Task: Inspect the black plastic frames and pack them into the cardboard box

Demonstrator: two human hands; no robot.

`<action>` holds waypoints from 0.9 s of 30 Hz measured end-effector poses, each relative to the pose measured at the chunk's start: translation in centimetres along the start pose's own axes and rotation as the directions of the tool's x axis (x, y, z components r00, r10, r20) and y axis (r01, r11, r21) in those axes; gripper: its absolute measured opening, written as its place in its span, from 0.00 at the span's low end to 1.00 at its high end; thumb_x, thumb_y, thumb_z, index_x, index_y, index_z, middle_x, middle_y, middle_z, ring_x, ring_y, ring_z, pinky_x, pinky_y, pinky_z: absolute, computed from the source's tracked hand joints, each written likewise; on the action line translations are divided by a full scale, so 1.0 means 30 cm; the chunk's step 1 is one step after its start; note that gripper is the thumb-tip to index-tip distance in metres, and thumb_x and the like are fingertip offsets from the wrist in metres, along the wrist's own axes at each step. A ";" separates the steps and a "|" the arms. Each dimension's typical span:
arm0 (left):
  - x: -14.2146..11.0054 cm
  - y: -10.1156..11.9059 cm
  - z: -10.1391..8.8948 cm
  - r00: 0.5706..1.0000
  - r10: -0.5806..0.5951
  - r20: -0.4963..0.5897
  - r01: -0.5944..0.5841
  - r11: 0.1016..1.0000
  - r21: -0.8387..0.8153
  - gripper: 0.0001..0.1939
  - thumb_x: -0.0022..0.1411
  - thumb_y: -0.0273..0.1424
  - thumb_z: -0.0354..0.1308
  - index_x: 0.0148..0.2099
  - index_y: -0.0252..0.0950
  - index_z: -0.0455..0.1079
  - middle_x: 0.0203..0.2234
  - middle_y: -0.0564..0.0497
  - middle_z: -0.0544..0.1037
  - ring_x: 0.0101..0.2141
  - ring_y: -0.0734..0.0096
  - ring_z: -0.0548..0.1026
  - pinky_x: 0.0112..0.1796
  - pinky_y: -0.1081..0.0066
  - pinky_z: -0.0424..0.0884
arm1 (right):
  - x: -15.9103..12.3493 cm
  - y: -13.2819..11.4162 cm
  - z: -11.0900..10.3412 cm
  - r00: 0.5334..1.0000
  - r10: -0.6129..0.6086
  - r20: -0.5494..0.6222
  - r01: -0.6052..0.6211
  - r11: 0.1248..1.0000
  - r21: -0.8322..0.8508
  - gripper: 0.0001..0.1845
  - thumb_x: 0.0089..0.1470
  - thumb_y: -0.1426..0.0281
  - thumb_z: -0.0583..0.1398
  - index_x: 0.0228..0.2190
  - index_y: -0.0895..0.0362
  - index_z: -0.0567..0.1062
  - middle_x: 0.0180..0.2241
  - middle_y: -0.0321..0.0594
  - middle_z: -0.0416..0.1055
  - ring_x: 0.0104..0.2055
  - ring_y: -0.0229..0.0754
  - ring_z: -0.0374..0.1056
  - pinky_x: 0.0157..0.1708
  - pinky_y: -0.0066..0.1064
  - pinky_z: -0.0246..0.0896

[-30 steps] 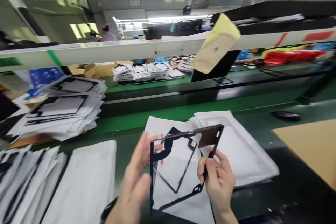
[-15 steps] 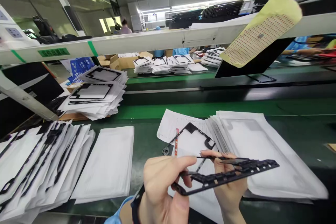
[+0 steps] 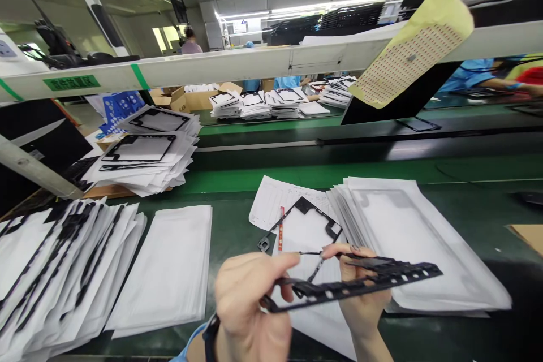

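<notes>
A thin black plastic frame (image 3: 356,289), seen nearly edge-on with a row of small slots along its near side, is held above the table. My left hand (image 3: 250,288) pinches its left end between thumb and fingers. My right hand (image 3: 362,302) grips it from behind and below, right of the middle; part of those fingers is hidden by the frame. Beyond the hands, another black frame (image 3: 304,205) lies on white sheets. A red marked strip (image 3: 280,229) lies by its left side, and a written paper sheet (image 3: 265,203) is partly under it.
A stack of white sleeves (image 3: 424,243) lies at right, a flatter stack (image 3: 165,266) at left. Sleeves with black frames fill the far left (image 3: 63,271) and a pile (image 3: 148,147) behind. A pale rail (image 3: 237,62) crosses ahead, with yellow sticker sheet (image 3: 407,51). Co-workers sit beyond.
The view has shifted slightly, so most things sit a little further left. Both hands still hold the black frame, now turned slightly so its slotted side shows more.
</notes>
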State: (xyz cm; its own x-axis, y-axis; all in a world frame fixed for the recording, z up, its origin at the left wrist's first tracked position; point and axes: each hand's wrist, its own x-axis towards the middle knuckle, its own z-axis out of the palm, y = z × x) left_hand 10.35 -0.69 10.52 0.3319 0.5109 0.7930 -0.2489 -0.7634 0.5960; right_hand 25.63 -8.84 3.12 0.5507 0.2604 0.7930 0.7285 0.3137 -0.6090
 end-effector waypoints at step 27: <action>0.060 0.054 -0.015 0.993 0.118 -0.003 -0.108 0.917 0.384 0.25 0.61 0.52 0.54 0.40 0.34 0.75 0.16 0.55 0.66 0.18 0.73 0.66 0.20 0.70 0.60 | 0.113 -0.163 -0.081 0.832 -0.412 0.373 0.467 0.881 -0.068 0.14 0.56 0.86 0.55 0.37 0.59 0.75 0.27 0.38 0.73 0.27 0.34 0.69 0.26 0.26 0.68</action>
State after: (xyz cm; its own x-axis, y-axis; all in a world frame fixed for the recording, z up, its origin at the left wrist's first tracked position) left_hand 10.14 -0.83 12.97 0.2970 0.4184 0.8583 0.0856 -0.9070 0.4124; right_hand 24.93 -11.72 8.83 0.0061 0.4275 0.9040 0.9273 0.3358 -0.1651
